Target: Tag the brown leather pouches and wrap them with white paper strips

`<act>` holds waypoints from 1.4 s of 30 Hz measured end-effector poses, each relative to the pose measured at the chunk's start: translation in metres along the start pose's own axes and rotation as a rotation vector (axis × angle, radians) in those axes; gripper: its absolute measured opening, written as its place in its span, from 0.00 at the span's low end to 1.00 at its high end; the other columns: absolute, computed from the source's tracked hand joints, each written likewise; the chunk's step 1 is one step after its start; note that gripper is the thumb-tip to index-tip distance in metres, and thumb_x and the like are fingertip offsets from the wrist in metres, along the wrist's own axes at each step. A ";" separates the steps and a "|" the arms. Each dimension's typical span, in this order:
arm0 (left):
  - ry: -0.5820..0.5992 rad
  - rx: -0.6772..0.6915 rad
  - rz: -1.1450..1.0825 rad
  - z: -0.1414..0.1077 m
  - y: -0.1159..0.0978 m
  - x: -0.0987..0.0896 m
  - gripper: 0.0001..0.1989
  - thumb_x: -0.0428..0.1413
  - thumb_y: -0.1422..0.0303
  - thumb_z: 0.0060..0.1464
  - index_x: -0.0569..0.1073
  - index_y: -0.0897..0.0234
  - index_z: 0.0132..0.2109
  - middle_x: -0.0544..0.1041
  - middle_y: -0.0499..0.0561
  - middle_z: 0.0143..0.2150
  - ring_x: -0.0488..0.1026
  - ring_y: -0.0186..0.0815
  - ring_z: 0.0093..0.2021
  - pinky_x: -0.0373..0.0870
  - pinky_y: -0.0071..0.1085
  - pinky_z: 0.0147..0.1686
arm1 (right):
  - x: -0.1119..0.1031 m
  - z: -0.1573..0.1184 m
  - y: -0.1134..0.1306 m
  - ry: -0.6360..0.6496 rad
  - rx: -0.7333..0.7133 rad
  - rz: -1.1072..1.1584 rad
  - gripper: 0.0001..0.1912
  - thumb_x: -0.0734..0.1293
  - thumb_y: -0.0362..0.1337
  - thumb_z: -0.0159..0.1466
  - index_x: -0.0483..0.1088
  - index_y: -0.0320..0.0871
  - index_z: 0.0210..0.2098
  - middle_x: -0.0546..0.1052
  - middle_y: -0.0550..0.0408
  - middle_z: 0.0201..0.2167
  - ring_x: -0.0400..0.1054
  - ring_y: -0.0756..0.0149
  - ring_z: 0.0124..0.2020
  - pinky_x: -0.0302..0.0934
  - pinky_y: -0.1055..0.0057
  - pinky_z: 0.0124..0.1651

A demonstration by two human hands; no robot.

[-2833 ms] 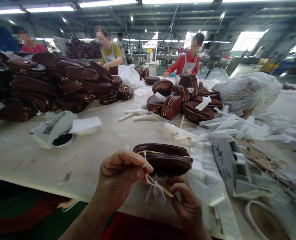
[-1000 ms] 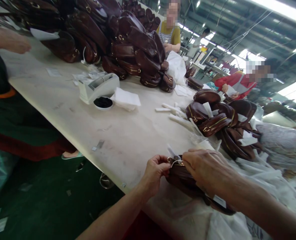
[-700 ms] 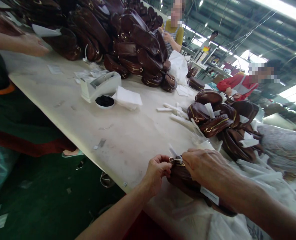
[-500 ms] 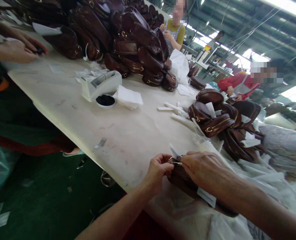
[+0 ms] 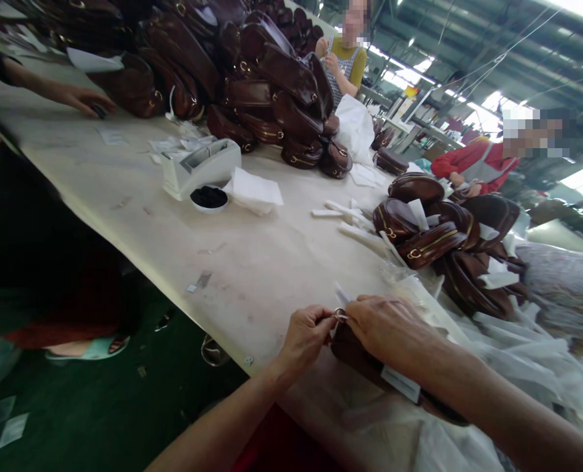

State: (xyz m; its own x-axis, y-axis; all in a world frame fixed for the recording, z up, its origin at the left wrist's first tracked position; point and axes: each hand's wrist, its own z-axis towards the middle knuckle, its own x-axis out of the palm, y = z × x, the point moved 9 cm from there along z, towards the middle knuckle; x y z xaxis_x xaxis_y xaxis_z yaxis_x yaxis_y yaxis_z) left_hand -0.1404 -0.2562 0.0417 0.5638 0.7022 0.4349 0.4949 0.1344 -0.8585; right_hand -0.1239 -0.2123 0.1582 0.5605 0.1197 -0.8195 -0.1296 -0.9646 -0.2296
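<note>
A dark brown leather bag (image 5: 357, 359) lies on the near right part of the table, under my right forearm. At its far end is a small gold-coloured metal ring (image 5: 339, 314). My left hand (image 5: 307, 334) pinches the left side of this ring between thumb and fingertips. My right hand (image 5: 387, 322) is closed over the bag's end, its fingertips at the right of the ring; what they grip is hidden. A white label (image 5: 400, 383) rests against the bag beneath my right wrist. A pale strip (image 5: 341, 293) sticks up behind the ring.
Brown bags (image 5: 291, 85) are heaped at the back, with another pile (image 5: 433, 226) at the right. A white dispenser (image 5: 200, 167), a dish of black material (image 5: 209, 198) and white sheets (image 5: 255, 190) stand mid-table. A co-worker's hand (image 5: 87, 98) reaches in at left; two people work beyond.
My right hand has shifted slightly left, closer to the left fingertips at the ring. At the left, the co-worker's hands have separated, one reaching farther over the table.
</note>
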 end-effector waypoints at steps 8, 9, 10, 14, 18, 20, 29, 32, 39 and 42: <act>-0.029 -0.095 -0.137 -0.005 0.007 -0.020 0.11 0.62 0.65 0.36 0.70 0.68 0.19 0.66 0.46 0.15 0.59 0.26 0.14 0.52 0.24 0.16 | -0.026 -0.015 -0.028 -0.002 0.005 0.264 0.12 0.65 0.31 0.51 0.75 0.48 0.35 0.76 0.59 0.26 0.67 0.68 0.27 0.48 0.75 0.27; -0.032 -0.105 -0.177 -0.005 0.007 -0.021 0.11 0.63 0.65 0.35 0.70 0.68 0.20 0.66 0.46 0.15 0.59 0.25 0.14 0.52 0.24 0.15 | -0.025 -0.014 -0.028 0.001 -0.004 0.313 0.13 0.66 0.30 0.51 0.75 0.48 0.35 0.76 0.60 0.26 0.66 0.69 0.27 0.49 0.75 0.27; -0.034 -0.115 -0.220 -0.005 0.008 -0.022 0.12 0.64 0.65 0.34 0.71 0.69 0.20 0.67 0.46 0.16 0.59 0.25 0.15 0.52 0.23 0.16 | -0.023 -0.013 -0.028 0.012 -0.011 0.359 0.14 0.66 0.30 0.50 0.75 0.48 0.36 0.76 0.60 0.26 0.66 0.70 0.26 0.49 0.76 0.27; -0.004 -0.170 -0.378 -0.005 0.007 -0.022 0.12 0.66 0.68 0.31 0.74 0.71 0.25 0.72 0.51 0.25 0.64 0.26 0.20 0.57 0.23 0.19 | -0.010 -0.005 -0.016 0.076 -0.036 0.519 0.15 0.64 0.28 0.49 0.74 0.44 0.36 0.73 0.60 0.23 0.63 0.72 0.23 0.49 0.77 0.25; 0.055 -0.208 -0.629 -0.004 0.005 -0.016 0.11 0.64 0.72 0.33 0.75 0.71 0.29 0.71 0.50 0.25 0.64 0.25 0.22 0.57 0.21 0.20 | -0.010 0.004 -0.011 0.044 0.028 0.572 0.19 0.63 0.27 0.49 0.73 0.41 0.41 0.74 0.59 0.23 0.62 0.73 0.22 0.50 0.77 0.26; 0.070 -0.193 -0.740 -0.002 0.002 -0.013 0.08 0.64 0.74 0.34 0.73 0.71 0.25 0.73 0.52 0.28 0.65 0.25 0.22 0.58 0.21 0.20 | -0.010 0.010 -0.010 0.052 0.058 0.564 0.20 0.63 0.27 0.50 0.72 0.40 0.43 0.75 0.58 0.24 0.63 0.72 0.22 0.51 0.76 0.27; 0.011 0.016 -0.742 0.003 -0.020 -0.029 0.06 0.63 0.74 0.35 0.72 0.70 0.21 0.75 0.52 0.29 0.67 0.25 0.22 0.63 0.23 0.25 | 0.006 0.033 0.004 0.069 0.137 0.255 0.14 0.62 0.29 0.51 0.77 0.39 0.35 0.79 0.45 0.33 0.71 0.60 0.34 0.52 0.72 0.28; -0.015 0.035 -0.690 0.004 -0.021 -0.035 0.06 0.63 0.73 0.35 0.72 0.70 0.21 0.76 0.52 0.30 0.67 0.26 0.22 0.62 0.24 0.24 | 0.005 0.032 0.006 0.047 0.121 0.275 0.13 0.61 0.30 0.52 0.77 0.41 0.31 0.79 0.48 0.29 0.71 0.63 0.31 0.51 0.73 0.27; -0.056 0.054 -0.621 0.006 -0.015 -0.040 0.06 0.63 0.71 0.36 0.74 0.69 0.23 0.74 0.51 0.26 0.68 0.29 0.22 0.63 0.25 0.24 | 0.005 0.031 0.003 0.047 0.093 0.314 0.15 0.59 0.30 0.53 0.78 0.42 0.30 0.78 0.50 0.24 0.67 0.67 0.26 0.49 0.74 0.26; -0.064 0.083 -0.588 0.005 -0.019 -0.041 0.05 0.61 0.71 0.36 0.74 0.69 0.22 0.74 0.51 0.26 0.68 0.29 0.22 0.63 0.25 0.24 | 0.006 0.032 0.002 0.039 0.091 0.344 0.16 0.59 0.30 0.52 0.78 0.41 0.32 0.79 0.50 0.27 0.69 0.66 0.28 0.51 0.74 0.28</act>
State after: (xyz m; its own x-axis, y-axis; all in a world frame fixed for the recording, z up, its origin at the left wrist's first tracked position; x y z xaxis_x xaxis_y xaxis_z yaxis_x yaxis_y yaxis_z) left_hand -0.1763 -0.2839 0.0386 0.1691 0.5338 0.8285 0.6573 0.5654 -0.4984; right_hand -0.1468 -0.2061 0.1359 0.5019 -0.2190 -0.8367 -0.3877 -0.9217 0.0087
